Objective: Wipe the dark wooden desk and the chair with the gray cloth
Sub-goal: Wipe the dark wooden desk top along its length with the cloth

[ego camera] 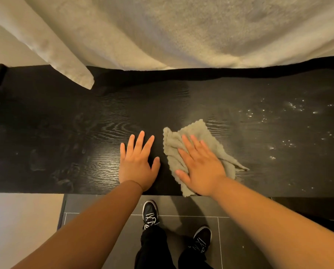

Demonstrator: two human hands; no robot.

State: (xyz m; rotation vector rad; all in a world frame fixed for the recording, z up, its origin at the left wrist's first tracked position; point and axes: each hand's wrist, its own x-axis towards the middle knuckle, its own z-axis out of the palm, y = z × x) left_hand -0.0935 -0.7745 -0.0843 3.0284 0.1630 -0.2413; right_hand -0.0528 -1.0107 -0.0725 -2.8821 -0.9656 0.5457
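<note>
At frame centre, the right hand (pixel 199 167), grip wide and fingers flat, presses the gray cloth (pixel 207 133) onto the dark table (pixel 65 123); the left hand (pixel 138 164) braces open-palmed beside it. Even pressure swept toward the droplets (pixel 290 109) at right would serve best.

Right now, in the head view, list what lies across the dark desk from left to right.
Pale fabric corner → left hand, flat on the desk → gray cloth under the right hand → scattered bright specks.
</note>
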